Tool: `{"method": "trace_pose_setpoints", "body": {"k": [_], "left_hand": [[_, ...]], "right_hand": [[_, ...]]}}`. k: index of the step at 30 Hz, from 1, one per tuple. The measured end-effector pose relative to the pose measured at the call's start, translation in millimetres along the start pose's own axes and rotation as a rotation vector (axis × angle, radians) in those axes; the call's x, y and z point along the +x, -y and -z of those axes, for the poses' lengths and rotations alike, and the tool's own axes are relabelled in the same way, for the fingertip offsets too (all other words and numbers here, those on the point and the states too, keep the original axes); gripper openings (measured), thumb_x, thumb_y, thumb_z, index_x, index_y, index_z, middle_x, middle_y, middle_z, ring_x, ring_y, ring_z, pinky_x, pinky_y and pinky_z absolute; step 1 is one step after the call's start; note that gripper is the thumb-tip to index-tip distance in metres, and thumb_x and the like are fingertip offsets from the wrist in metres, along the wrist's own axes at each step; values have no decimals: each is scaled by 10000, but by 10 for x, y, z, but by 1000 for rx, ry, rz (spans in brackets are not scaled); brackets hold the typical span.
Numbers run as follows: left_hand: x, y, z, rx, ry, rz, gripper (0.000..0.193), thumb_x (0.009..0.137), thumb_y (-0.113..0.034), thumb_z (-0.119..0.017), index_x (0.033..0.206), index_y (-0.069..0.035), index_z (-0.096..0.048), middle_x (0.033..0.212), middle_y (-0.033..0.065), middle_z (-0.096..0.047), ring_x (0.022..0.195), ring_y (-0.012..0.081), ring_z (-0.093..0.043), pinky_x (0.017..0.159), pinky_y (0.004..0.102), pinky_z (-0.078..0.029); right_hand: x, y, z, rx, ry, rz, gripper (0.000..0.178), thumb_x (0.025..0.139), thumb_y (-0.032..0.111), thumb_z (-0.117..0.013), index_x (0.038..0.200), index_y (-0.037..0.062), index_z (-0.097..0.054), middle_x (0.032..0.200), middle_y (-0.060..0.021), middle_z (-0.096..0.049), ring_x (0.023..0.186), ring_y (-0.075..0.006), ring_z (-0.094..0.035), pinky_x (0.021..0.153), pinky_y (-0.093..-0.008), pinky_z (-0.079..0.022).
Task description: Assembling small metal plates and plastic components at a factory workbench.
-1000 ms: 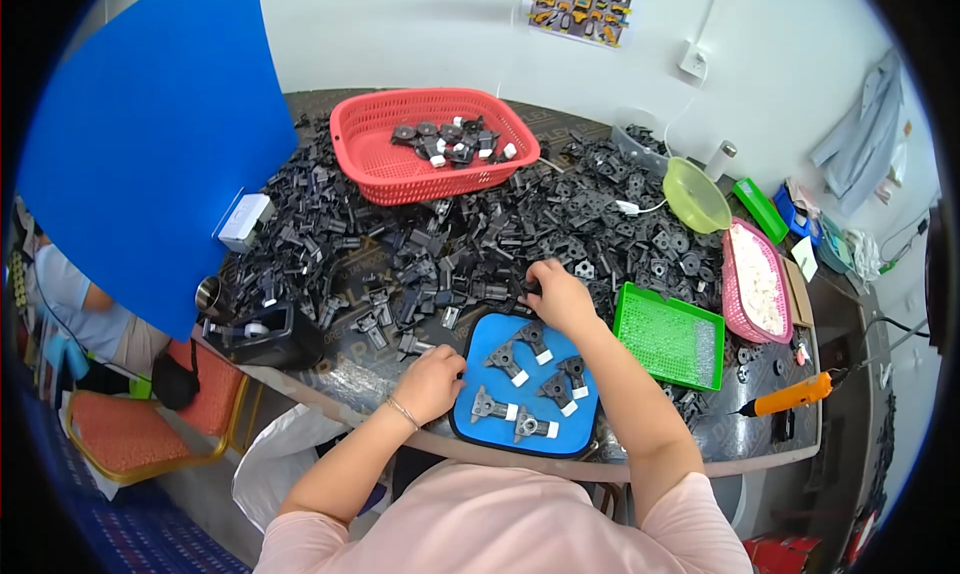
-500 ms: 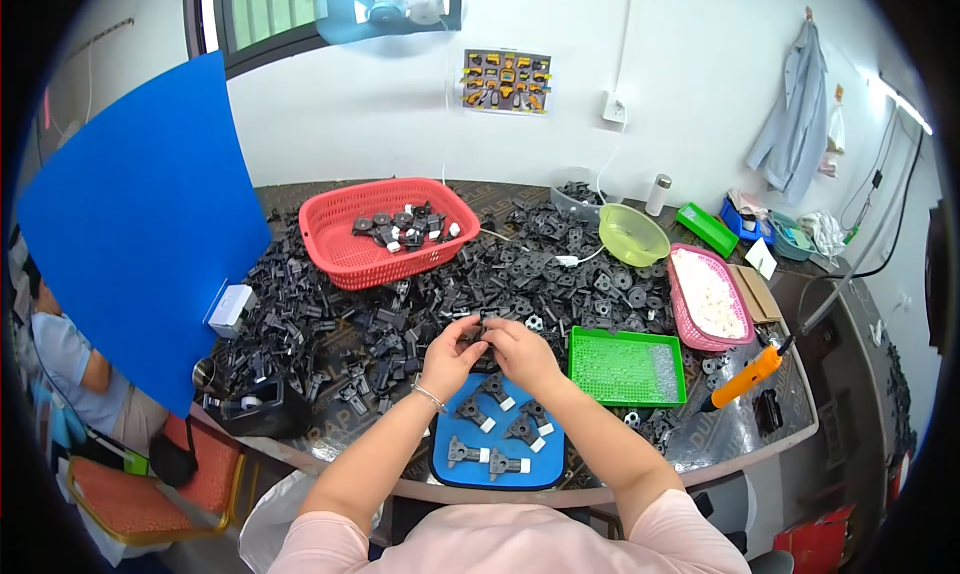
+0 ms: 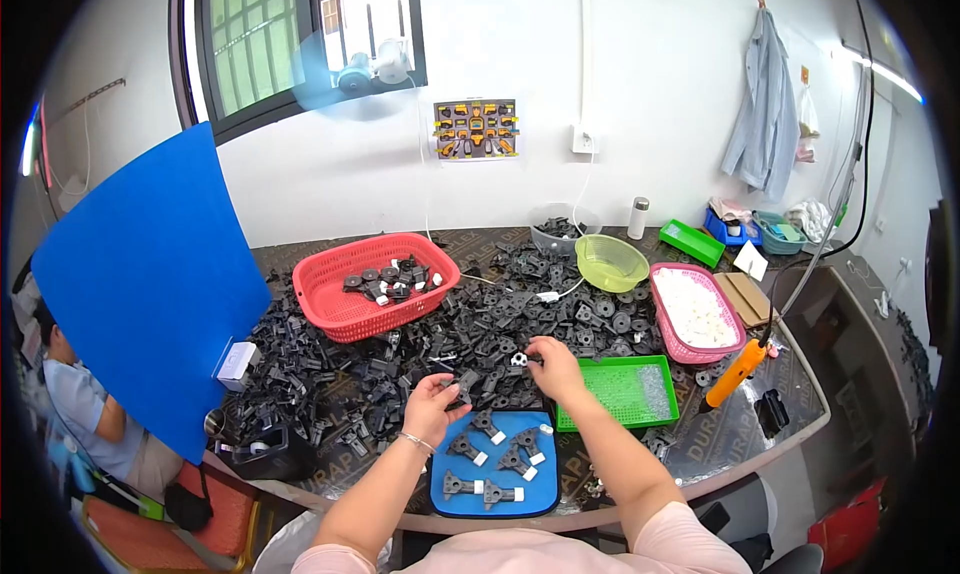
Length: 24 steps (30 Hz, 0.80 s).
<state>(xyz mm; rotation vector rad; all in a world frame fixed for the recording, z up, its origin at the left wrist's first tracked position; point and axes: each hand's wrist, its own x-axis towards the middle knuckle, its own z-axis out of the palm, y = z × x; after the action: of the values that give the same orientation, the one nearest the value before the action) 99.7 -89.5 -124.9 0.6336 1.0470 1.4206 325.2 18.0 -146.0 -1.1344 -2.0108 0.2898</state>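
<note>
My left hand [image 3: 430, 410] is closed around a black plastic part [image 3: 463, 387], held just above the far left corner of a blue mat [image 3: 545, 479]. On the mat lie several black plastic fittings [image 3: 462, 486] with white ends. My right hand [image 3: 556, 371] is at the near edge of a heap of loose black parts [image 3: 490, 324]. Its thumb and forefinger are bent but apart, beside a small round black-and-white piece [image 3: 519, 359]; I see nothing held in them.
A red basket [image 3: 330, 324] with black and white parts stands behind the heap. To the right are a green tray [image 3: 600, 414], a pink basket [image 3: 700, 352] of white pieces and an upright orange power screwdriver [image 3: 735, 376]. A blue panel [image 3: 150, 284] rises at left; a person sits beyond it.
My hands, together before, are now apart. The right has moved right to the heap, while the left keeps the black part near the mat. My view has tilted up.
</note>
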Motion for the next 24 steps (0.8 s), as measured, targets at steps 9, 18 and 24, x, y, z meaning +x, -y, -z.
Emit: {"method": "trace_pose_setpoints", "body": {"k": [9,18,24], "left_hand": [[-358,2,582,-170,-18,113,243,897,-45,-532,1132,-97,-500,1018,117,-597,937,288,-618,769,454,-557],[-549,13,604,-140,41,71,292,880,-26,-547,1164,-87,-524,1053,120,-611,948,282,-622,786,406,-546],[-530,-24,629,-184,32,86,311,908,-78,-529,1219,-67,-529,1091,107,-607,1023,241,-590,841,416,-523]], "right_hand": [[54,-45,77,-170,70,-60,257,714,141,-717,957,88,-652,1257,-83,-564,1149,-302,-509,954,-403,-429],[870,-39,-411,-370,157,144,346,733,141,-669,1070,97,-605,1147,-72,-587,1096,-262,-535,881,-401,-462],[925,-151,-470,-552,299,132,164,756,209,-676,897,125,-674,1044,-33,-622,1022,-232,-570,766,-387,-456]]}}
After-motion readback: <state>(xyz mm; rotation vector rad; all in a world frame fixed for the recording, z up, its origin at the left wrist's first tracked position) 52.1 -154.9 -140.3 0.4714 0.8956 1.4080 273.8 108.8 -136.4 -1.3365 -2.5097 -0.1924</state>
